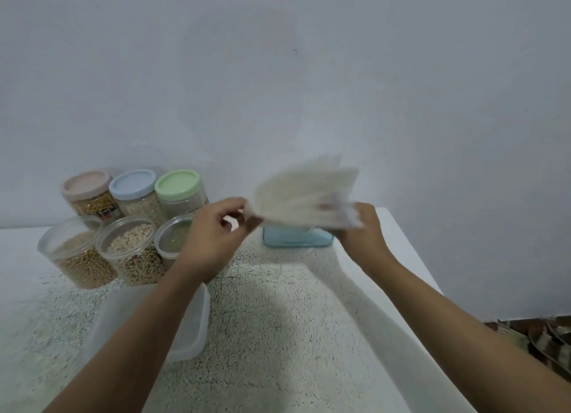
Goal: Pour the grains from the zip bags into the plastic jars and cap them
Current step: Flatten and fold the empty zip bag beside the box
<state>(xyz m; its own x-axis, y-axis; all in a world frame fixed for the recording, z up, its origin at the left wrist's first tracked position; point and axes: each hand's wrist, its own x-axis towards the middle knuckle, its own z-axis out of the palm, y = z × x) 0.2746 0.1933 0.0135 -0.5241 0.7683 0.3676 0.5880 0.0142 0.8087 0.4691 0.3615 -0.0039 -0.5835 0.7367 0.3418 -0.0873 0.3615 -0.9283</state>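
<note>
A zip bag [306, 193] of pale grains hangs in the air, blurred by motion, above a blue-tinted container [296, 239]. My left hand [213, 230] pinches the bag's left corner. My right hand [361, 230] grips its right end. At the left stand three capped jars with a pink lid [86, 184], a blue lid [133, 182] and a green lid [177, 181]. In front of them are three uncapped jars of grains [77, 258] [133, 249] [173, 239], the third partly hidden by my left hand.
A translucent plastic box [185, 326] lies under my left forearm on the speckled white table [278, 320]. The table's right edge runs diagonally past my right arm. A patterned cloth [543, 341] shows at the lower right. A plain wall stands behind.
</note>
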